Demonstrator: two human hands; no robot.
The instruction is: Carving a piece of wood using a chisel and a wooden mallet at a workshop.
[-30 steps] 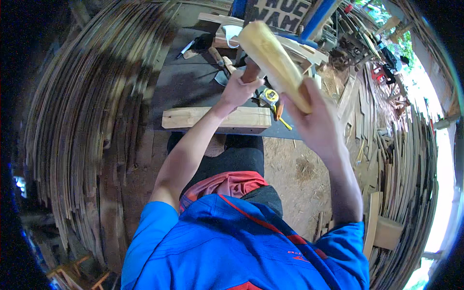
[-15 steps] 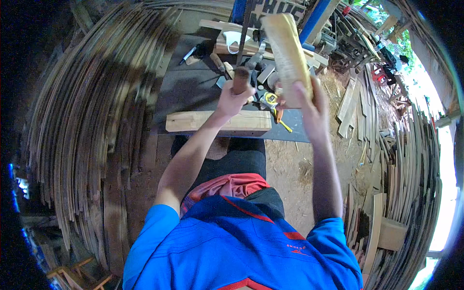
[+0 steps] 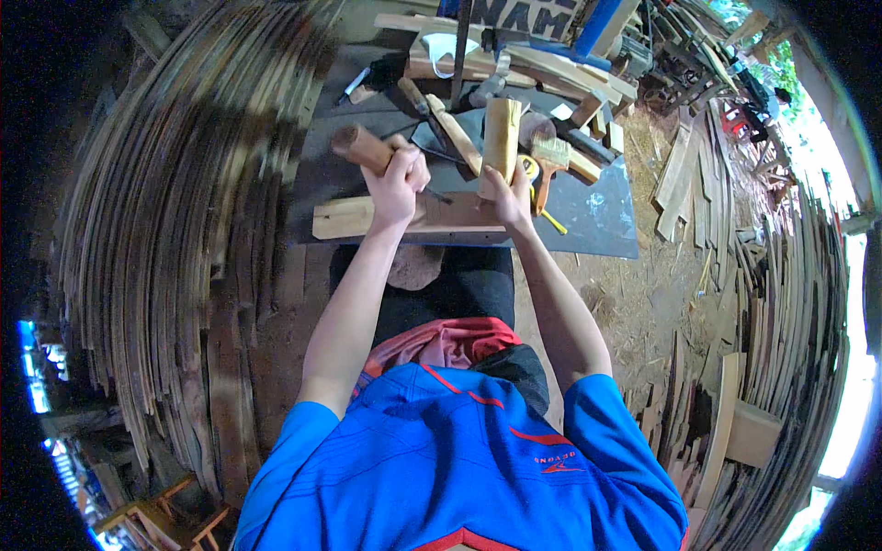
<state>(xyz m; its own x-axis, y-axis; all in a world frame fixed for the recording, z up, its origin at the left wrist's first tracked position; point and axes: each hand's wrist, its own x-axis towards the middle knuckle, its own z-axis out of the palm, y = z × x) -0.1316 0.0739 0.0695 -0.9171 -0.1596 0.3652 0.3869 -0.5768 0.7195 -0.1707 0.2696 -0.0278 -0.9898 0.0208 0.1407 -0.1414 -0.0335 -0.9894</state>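
Note:
My left hand (image 3: 395, 184) is wrapped round the brown wooden handle of a chisel (image 3: 361, 149). A thin dark metal tip shows beyond the fist, above the wooden beam (image 3: 344, 219) along the table's near edge. In my right hand (image 3: 513, 200), fingers closed round its lower end, a pale wooden block (image 3: 501, 133) stands nearly upright. That hand is over the right end of the beam, apart from my left hand. Just right of it lie a yellow tape measure (image 3: 529, 168) and a brush (image 3: 549, 158) with an orange handle.
Wood pieces (image 3: 455, 133) and hand tools cover the far side of the dark table (image 3: 602, 216). A white mask (image 3: 446, 52) and a marker (image 3: 354, 85) lie farther back. Stacked wood strips (image 3: 175, 211) rise at the left; planks (image 3: 675, 184) lean at the right.
My right hand has brought the wooden block down and to the left. My left hand has shifted left with the chisel, whose handle now leans left.

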